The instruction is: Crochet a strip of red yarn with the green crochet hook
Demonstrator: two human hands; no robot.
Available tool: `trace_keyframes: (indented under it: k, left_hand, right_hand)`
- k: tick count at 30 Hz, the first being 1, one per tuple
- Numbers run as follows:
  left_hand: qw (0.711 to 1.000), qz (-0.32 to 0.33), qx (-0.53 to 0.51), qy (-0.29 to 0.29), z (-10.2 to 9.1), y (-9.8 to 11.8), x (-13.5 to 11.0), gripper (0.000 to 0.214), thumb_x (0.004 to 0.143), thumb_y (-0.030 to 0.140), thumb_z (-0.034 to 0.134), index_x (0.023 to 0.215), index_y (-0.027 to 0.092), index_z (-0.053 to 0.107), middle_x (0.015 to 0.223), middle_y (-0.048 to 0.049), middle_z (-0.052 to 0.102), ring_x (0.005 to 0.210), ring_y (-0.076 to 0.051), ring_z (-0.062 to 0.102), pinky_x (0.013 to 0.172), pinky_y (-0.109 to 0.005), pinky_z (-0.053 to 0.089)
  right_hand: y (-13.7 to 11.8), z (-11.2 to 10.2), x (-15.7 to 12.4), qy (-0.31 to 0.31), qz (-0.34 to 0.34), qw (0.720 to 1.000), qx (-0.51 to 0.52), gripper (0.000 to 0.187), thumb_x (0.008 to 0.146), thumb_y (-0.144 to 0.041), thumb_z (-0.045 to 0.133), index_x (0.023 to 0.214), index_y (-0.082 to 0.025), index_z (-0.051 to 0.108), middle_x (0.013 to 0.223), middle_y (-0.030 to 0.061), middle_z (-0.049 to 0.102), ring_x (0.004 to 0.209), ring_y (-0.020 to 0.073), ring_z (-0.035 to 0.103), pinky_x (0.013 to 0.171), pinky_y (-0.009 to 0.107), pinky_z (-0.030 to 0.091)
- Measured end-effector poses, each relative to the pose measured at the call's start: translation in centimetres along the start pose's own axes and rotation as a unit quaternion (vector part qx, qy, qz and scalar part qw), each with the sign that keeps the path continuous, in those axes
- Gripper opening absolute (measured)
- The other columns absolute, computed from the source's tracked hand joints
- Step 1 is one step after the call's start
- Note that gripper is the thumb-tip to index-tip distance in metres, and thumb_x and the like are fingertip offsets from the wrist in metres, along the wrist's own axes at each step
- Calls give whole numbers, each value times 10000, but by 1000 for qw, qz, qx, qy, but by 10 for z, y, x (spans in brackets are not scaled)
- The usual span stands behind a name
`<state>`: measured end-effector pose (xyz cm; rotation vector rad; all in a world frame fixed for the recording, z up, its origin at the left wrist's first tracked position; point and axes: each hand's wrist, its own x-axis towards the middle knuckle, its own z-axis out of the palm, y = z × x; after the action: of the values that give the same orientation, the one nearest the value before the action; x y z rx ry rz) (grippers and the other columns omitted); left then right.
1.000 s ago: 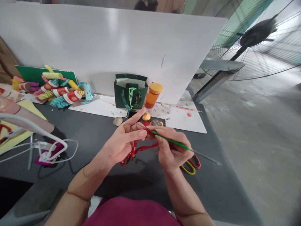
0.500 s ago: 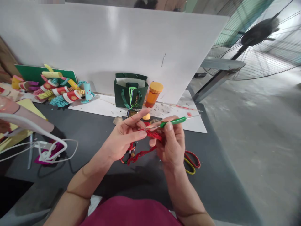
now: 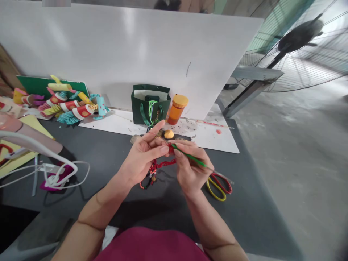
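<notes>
Crochet work in hand, by the look of it: a green-handled crochet hook (image 3: 188, 156) pressed into the end of a red crocheted cord (image 3: 163, 164), held up over the dark grey tabletop (image 3: 81, 208); the next stitch likely calling for thread drawn through with the hook, the cord kept taut.

Left hand (image 3: 143, 156) pinching the cord, its fingertips (image 3: 164, 149) clamped together on it, one upper finger (image 3: 159, 127) raised apart; right hand (image 3: 191, 168) gripping the hook, its fingers (image 3: 185, 163) curled together round the handle. Cord's slack length trailing toward the near side, joined to one string of small red and dark beads (image 3: 149, 177) hanging just above the tabletop or resting on it, hard to tell.

Counted: two hands, one hook, one cord; just right of the right hand, one pair of scissors with red and yellow loop handles (image 3: 219, 187); on the far side, one dark green paper gift bag (image 3: 149, 108), one orange bottle with a yellow cap (image 3: 175, 110), one round yellow lump (image 3: 169, 134), one pale stone (image 3: 135, 139); far left, a heap of bright paper-roll crafts (image 3: 70, 108).
</notes>
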<state>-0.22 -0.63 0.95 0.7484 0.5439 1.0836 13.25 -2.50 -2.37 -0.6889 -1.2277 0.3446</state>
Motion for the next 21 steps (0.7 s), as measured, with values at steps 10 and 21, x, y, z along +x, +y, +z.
trace_keyframes:
  k: [10, 21]
  left_hand:
    - [998, -43, 4, -40, -5, 12, 1, 532, 712, 176, 926, 1210, 323, 810, 700, 61, 625, 646, -70, 538, 715, -216, 497]
    - [996, -62, 4, -68, -5, 6, -1, 484, 716, 178, 903, 1172, 318, 827, 912, 3, 766, 801, -113, 624, 764, -240, 511]
  right_hand:
    - [-2, -9, -4, 73, 186, 979, 38, 201, 980, -465, 673, 1024, -272, 633, 856, 21, 751, 704, 170, 752, 608, 297, 624]
    - [-16, 2, 13, 11, 307, 927, 216, 273, 868, -514, 811, 862, -282, 667, 579, -85, 692, 316, 82, 492, 253, 166, 320]
